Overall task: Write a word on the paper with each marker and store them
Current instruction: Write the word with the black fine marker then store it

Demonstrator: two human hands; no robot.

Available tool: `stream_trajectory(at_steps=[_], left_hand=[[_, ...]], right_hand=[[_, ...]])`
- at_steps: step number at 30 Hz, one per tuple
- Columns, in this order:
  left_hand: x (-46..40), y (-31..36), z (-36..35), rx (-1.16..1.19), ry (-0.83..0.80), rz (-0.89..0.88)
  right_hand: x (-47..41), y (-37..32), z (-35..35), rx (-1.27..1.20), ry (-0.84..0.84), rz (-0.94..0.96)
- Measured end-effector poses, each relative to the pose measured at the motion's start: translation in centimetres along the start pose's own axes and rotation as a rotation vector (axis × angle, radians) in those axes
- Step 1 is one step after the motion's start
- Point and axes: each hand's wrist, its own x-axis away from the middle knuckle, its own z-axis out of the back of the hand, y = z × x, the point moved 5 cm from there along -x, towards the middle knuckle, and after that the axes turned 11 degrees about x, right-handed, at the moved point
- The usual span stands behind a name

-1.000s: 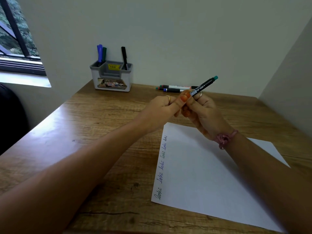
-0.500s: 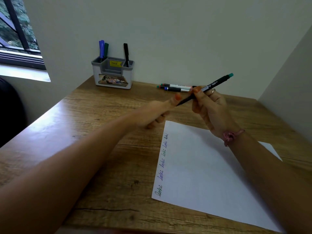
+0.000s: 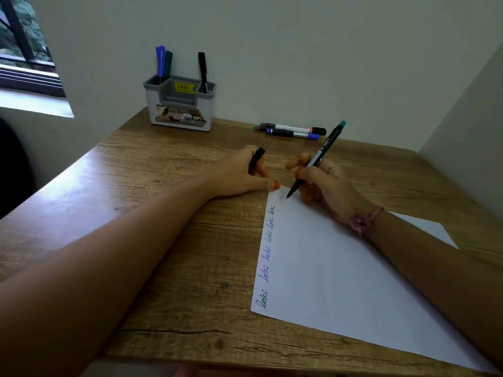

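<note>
While my right hand (image 3: pixel 324 183) pinches the marker (image 3: pixel 315 160) with its tip at the far corner of the paper (image 3: pixel 340 268) and my left hand (image 3: pixel 245 172) grips the cap (image 3: pixel 255 160), its thumb at the paper's corner on the tabletop (image 3: pixel 163 213), weak thumb pressure risks sheet slippage and a smeared word.

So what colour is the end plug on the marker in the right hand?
Teal green, on the black marker that the right hand holds; the head view shows it.

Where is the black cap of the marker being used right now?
In the head view, the black cap sits left of centre, held in the left hand, which rests on the wooden desk beside the white paper's far corner.
</note>
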Motion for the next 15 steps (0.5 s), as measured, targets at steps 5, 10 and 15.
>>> stream_trajectory(at_steps=[5,10,15], left_hand=[[-0.4,0.0,-0.3,0.018,0.019,0.012],[-0.7,-0.4,-0.3,0.033,0.026,0.044],[-0.9,-0.8,-0.2,0.065,0.008,0.044]], right_hand=[[-0.9,-0.3,-0.4,0.147,-0.232,0.014],[-1.9,0.1,-0.5,0.206,-0.262,0.088],[-1.8,0.1,-0.6,0.238,-0.246,0.156]])
